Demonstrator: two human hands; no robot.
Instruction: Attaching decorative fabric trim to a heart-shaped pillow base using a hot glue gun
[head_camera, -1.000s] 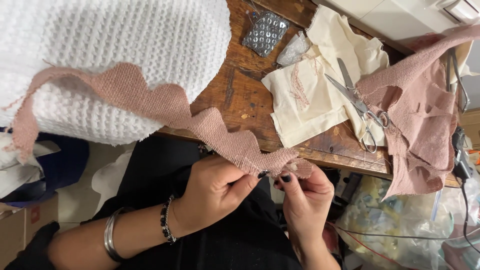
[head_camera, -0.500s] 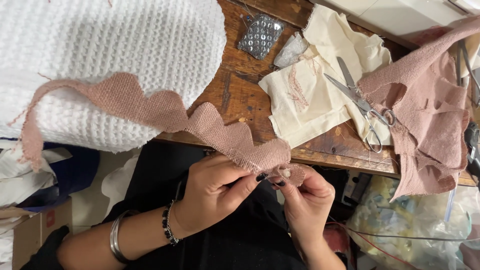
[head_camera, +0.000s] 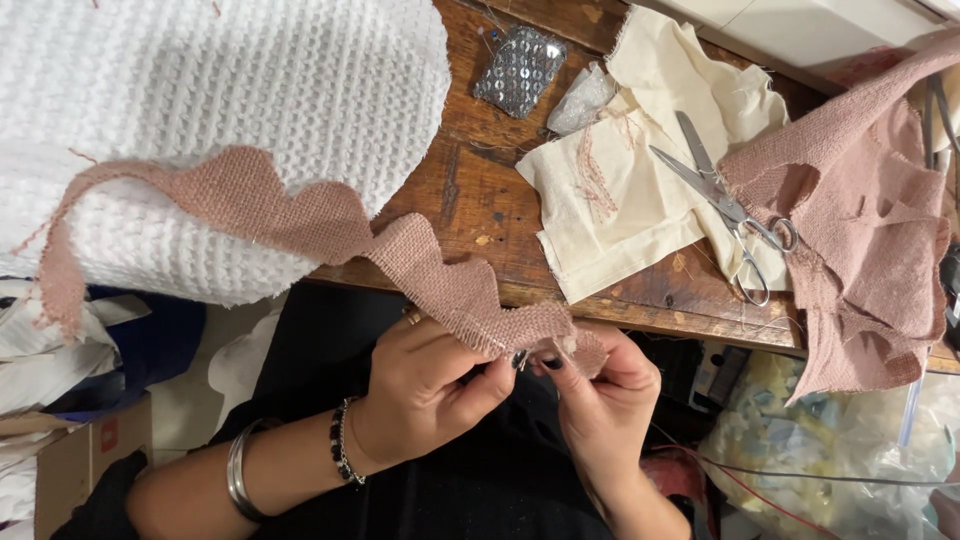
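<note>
Fingers of the left hand (head_camera: 425, 385) and right hand (head_camera: 600, 385) pinch the near end of a scalloped pink burlap strip (head_camera: 300, 225), held just off the front edge of the wooden table (head_camera: 480, 200); the strip trails back over that edge onto a white waffle-knit cloth (head_camera: 200, 100). Scissors (head_camera: 725, 205) lie farther along the table on cream fabric (head_camera: 640, 180) (a sequinned pincushion (head_camera: 518, 70) behind). A needle may sit between the fingertips, too small to confirm. The loose weave could fray if tugged.
</note>
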